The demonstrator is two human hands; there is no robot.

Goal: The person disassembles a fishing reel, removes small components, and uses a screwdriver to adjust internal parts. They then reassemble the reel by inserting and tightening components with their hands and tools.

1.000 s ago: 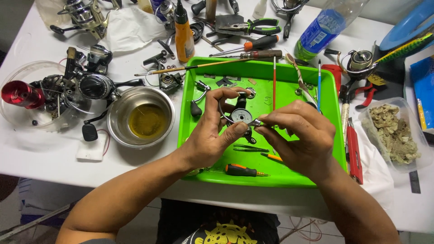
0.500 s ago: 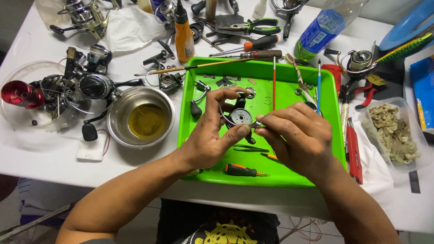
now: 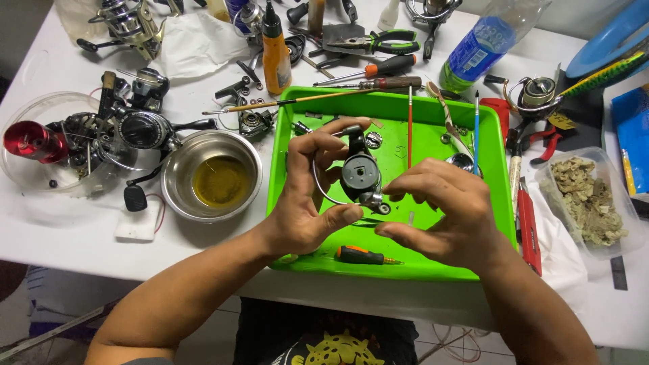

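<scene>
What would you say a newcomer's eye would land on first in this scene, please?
Probably the bright green tray at the centre of the white table, where the left hand holds a dark grey fishing reel part and the right hand works beside it. Next, the steel bowl of yellowish liquid left of the tray, and the clutter of reels and tools along the far edge.

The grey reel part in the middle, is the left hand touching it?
Touching. The head view shows the left hand with fingers curled over the top of the grey reel part and thumb below it, above the green tray.
</scene>
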